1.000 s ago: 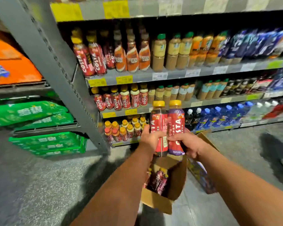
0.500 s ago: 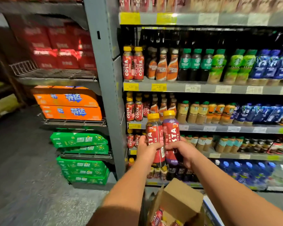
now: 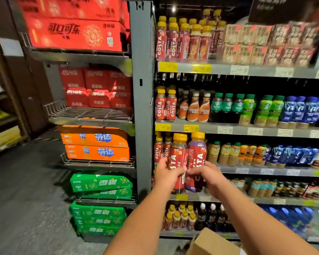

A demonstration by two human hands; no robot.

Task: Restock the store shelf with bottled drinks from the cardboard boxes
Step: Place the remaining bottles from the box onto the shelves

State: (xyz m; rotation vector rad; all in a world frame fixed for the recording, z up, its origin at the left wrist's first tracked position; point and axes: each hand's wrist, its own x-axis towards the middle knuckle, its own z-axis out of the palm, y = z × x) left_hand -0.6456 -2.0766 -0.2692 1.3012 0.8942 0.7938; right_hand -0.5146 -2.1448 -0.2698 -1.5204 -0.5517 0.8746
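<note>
My left hand is gripping a red bottle and my right hand a purple bottle, side by side and upright at frame centre, before the shelf; the box is sitting at the bottom edge.
</note>
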